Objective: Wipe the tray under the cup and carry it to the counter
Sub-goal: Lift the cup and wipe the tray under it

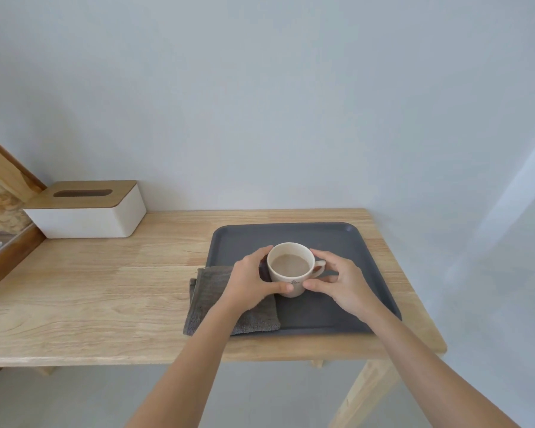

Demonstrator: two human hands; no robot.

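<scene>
- Cream ceramic cup (291,268) with a small side handle, filled most of the way with a pale brown milky drink, stands upright near the middle of the dark grey rectangular tray (346,242).
- Tray lies flat on the light wooden surface (105,288), toward its right end; long axis runs left to right across the view.
- Cup sits straight ahead of the person, between the two hands, about equally near to each. Handle points to the right, toward the right hand.
- Left hand (249,281): curled part-way round the cup's left wall, thumb across the near side, fingers round the back. Appears to touch the cup.
- Right hand (340,284): cupped on the right side, thumb at the near wall almost meeting the left thumb, fingers arched over the handle. Whether it grips firmly, cannot tell.
- Both forearms reach forward from the bottom edge and converge on the cup.
- Folded grey-brown terry cloth (217,301) lies over the tray's near-left corner, half on the surface, partly under the left wrist.
- Judgement: cup must come off first, lifted level since it is rather full; likely set down on bare wood to the left.
- White tissue box with wooden lid (87,211) stands far left, well apart.
</scene>
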